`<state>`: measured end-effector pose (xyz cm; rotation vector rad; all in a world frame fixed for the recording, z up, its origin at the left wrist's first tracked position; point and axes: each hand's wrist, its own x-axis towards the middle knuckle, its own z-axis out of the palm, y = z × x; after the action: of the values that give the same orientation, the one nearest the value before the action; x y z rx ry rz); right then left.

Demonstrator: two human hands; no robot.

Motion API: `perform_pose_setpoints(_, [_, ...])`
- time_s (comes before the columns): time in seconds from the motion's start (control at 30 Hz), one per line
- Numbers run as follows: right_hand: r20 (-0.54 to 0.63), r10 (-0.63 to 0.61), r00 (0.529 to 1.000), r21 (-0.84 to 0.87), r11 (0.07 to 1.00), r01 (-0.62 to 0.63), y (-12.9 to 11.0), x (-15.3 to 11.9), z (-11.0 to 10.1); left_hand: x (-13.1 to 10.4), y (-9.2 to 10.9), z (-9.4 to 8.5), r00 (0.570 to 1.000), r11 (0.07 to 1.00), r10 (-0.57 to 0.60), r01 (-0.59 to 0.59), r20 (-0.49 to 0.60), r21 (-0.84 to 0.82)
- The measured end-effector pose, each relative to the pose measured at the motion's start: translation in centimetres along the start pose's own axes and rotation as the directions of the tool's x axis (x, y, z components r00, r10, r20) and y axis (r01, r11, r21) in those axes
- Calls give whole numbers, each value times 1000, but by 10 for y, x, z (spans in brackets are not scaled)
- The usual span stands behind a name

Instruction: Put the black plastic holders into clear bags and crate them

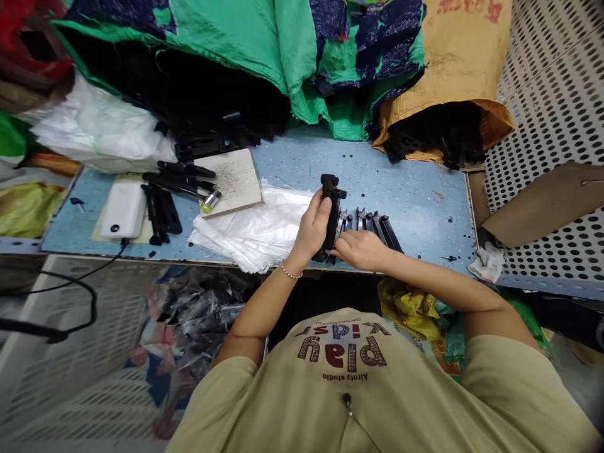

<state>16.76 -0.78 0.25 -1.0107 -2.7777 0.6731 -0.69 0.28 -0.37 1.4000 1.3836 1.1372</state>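
My left hand (313, 228), with a beaded bracelet at the wrist, is wrapped round a long black plastic part (332, 211) held upright over the front of the blue table. Against its lower right side, my right hand (357, 249) has its fingers curled in a pinch; whatever they hold is too small to make out. Several black parts (387, 231) lie side by side just beyond my right hand. Left of my hands, a stack of clear plastic bags (264, 229) reaches the table's front edge.
Green sacks (226, 38) and a yellow sack (465, 56) with black parts line the table's back. At left are a white box (123, 209), black parts (163, 211) and a cardboard piece (233, 182). Perforated panel (557, 113) at right.
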Motion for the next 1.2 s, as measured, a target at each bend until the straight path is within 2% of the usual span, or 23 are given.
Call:
perform_pose_setpoints(0.07, [39,102,994,166,980,-107,2,3,11,2,-6,6,1000,999,-16,15,-13,-32])
perform_pose_setpoints(0.13, [174,188,967,393,887,-243,10,5,14,5,-17,8,999,999,-7,5,-40,-46])
perform_pose_setpoints(0.2, [255,225,940,496,804,-327,25,2,10,10,-30,4,997,1000,2,-3,-73,-15])
perform_pose_setpoints(0.23, [215,269,939,471,814,-341,33,-3,7,11,-38,0,996,1000,-14,15,-85,14])
perform_pose_setpoints(0.27, [122,327,937,398,849,-348,40,-10,5,12,-45,-3,995,997,-50,54,-85,52])
perform_pose_setpoints(0.33, [-123,414,902,171,904,-391,53,-29,5,10,-59,-6,988,979,-145,150,-47,137])
perform_pose_setpoints(0.37, [-205,426,881,60,904,-423,58,-40,8,8,-66,-3,984,968,-180,179,-14,177])
perform_pose_setpoints(0.43, [-257,449,856,-86,871,-483,65,-59,16,1,-77,13,981,956,-187,170,48,240])
perform_pose_setpoints(0.53, [-236,514,824,-151,819,-554,78,-74,20,-9,-89,52,997,950,-71,62,19,306])
perform_pose_setpoints(0.63, [-230,524,820,-106,824,-556,111,-59,-4,-14,-96,81,998,936,50,-35,-33,351])
perform_pose_setpoints(0.7, [-323,519,792,-69,821,-566,146,-34,-33,-14,-101,87,996,936,82,-67,-31,345])
perform_pose_setpoints(0.8, [-500,540,677,-86,747,-659,207,17,-79,-11,-108,81,999,957,47,-38,-27,288])
perform_pose_setpoints(0.9, [-458,587,667,-154,687,-710,254,54,-107,-11,-111,68,1000,976,-1,3,-6,217])
perform_pose_setpoints(0.97, [-420,614,668,-195,658,-727,272,58,-116,-12,-109,58,999,988,-29,26,18,155])
perform_pose_setpoints(1.03, [-418,626,659,-209,639,-740,280,46,-119,-13,-104,50,998,996,-49,46,37,81])
perform_pose_setpoints(1.1, [-464,610,643,-154,659,-736,275,26,-115,-11,-93,44,998,999,-50,50,41,2])
perform_pose_setpoints(1.2, [-576,544,610,23,757,-653,238,-2,-95,-4,-67,49,998,992,-18,25,56,-122])
